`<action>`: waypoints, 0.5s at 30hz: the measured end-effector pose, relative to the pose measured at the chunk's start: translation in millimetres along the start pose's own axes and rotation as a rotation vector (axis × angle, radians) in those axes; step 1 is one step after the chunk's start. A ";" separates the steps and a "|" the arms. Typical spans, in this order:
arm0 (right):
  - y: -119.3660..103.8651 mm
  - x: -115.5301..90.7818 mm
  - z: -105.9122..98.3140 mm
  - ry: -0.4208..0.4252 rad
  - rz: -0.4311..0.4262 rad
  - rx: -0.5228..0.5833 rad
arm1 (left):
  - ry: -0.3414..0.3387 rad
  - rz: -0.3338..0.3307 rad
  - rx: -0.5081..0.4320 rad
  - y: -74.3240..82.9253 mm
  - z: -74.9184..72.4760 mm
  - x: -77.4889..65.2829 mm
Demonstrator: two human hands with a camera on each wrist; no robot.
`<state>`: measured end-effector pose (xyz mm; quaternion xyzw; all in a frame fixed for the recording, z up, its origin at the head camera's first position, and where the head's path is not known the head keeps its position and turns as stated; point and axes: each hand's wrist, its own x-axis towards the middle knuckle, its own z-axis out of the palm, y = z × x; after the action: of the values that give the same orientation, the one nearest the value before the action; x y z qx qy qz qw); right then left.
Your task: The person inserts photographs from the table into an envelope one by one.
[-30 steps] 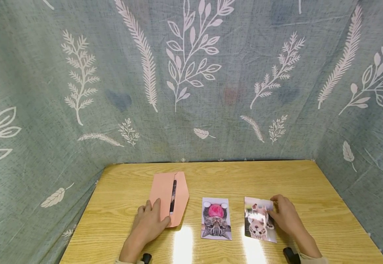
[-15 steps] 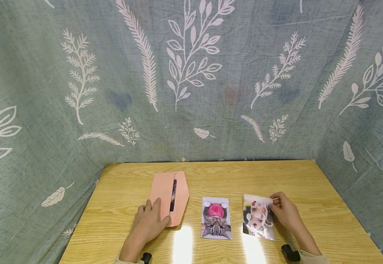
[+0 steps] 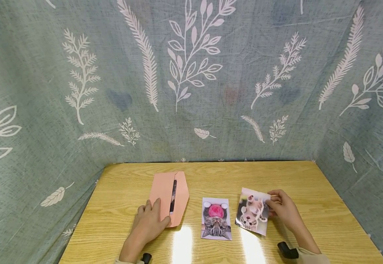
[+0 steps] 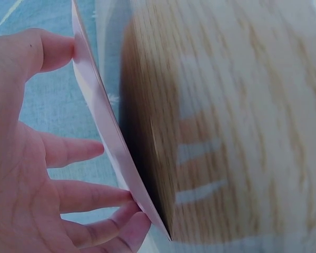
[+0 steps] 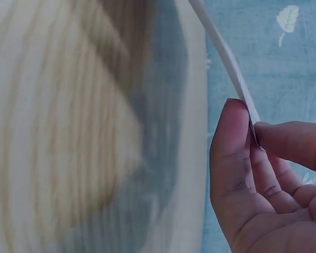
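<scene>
A pink envelope (image 3: 162,183) lies at the left of the table, with a dark strip of a picture (image 3: 173,196) visible along its slit. My left hand (image 3: 147,222) rests on it; in the left wrist view the extended fingertips (image 4: 89,152) and thumb touch its upper face. My right hand (image 3: 285,211) pinches the upper right corner of a kitten photo (image 3: 252,212), its edge between thumb and fingers in the right wrist view. That photo is tilted and raised off the table. Between the hands a photo of a tabby cat with a pink ball (image 3: 216,220) lies flat.
The wooden table (image 3: 217,179) bears two bright glare patches near its front. A green-blue cloth (image 3: 191,132) printed with white leaves hangs behind it and at both sides. Black wrist cameras (image 3: 287,250) sit at both cuffs.
My right hand has lifted the kitten photo from the table and shifted it slightly left and away from me, turning it a little. My left hand and the envelope have stayed put.
</scene>
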<state>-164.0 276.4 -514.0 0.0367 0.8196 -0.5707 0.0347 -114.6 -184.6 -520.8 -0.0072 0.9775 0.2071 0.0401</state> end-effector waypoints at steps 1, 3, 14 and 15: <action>-1.2 0.3 0.5 -0.001 0.003 0.017 | -0.001 0.000 0.001 -0.1 0.1 0.3; -3.4 1.5 1.7 -0.001 0.004 0.041 | -0.005 -0.006 -0.002 -0.2 0.8 0.9; -16.3 13.9 17.4 -0.020 -0.045 0.149 | -0.013 -0.017 -0.007 -1.9 4.5 2.9; -18.0 15.2 19.9 -0.023 -0.048 0.156 | -0.014 -0.018 -0.007 -1.9 4.6 2.9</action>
<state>-180.6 251.8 -505.6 0.0128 0.7729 -0.6338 0.0274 -117.1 -184.5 -526.0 -0.0146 0.9763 0.2103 0.0487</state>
